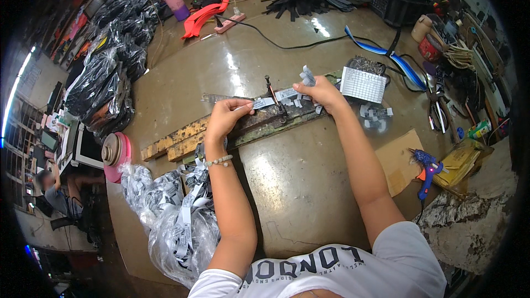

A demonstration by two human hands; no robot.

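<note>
A pale grey printed label strip (263, 102) lies across a worn wooden board (182, 142). My left hand (223, 118) pinches its left end between thumb and fingers. Just right of those fingers, a thin dark metal rod (271, 89) stands upright on the board, and the strip passes by it. My right hand (323, 94) is closed on a small bunch of cut grey labels (307, 75) that sticks up above the thumb. Several loose label pieces (298, 101) are scattered on the board between my hands. My right fingertips are partly hidden.
A clear plastic bag of label strips (187, 226) sits by my left forearm. Black plastic-wrapped bundles (113, 60) line the left side. A gridded white card (362, 84), a blue glue gun (428, 171) and scissors (439, 113) lie right. A cable (292, 47) crosses the far table.
</note>
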